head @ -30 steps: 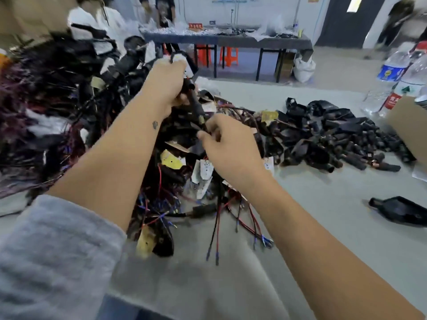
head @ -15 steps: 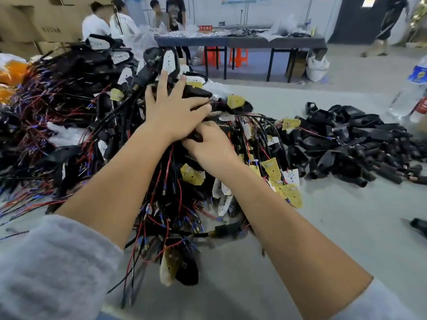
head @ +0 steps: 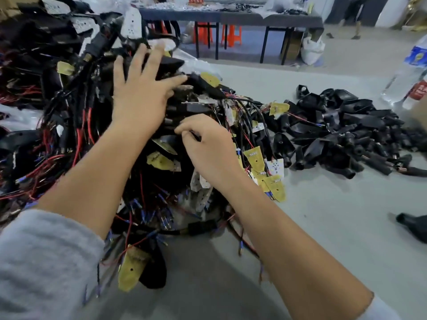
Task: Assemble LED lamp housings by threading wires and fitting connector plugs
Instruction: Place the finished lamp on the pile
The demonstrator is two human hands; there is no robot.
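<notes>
A pale grey work surface (head: 323, 227) filled the near view, with a dark table (head: 231, 17) and orange stools (head: 231, 35) across the room behind it. On the surface, straight ahead, lay a big tangle of wired lamp assemblies (head: 161, 181): black housings, red and black wires with blue-tipped ends, and yellow and white LED boards. The left hand (head: 141, 93) lay on top of this heap with fingers spread and straight, pressing on the black parts. Just below it, the right hand (head: 208, 146) had its fingers curled, pinching something dark and thin in the tangle; whether a wire or a plug, I could not tell. To the right sat a separate pile of empty black housings (head: 346, 135), and one lone housing (head: 413, 227) lay well apart near the edge. Water bottles (head: 406, 72) stood at far right.
</notes>
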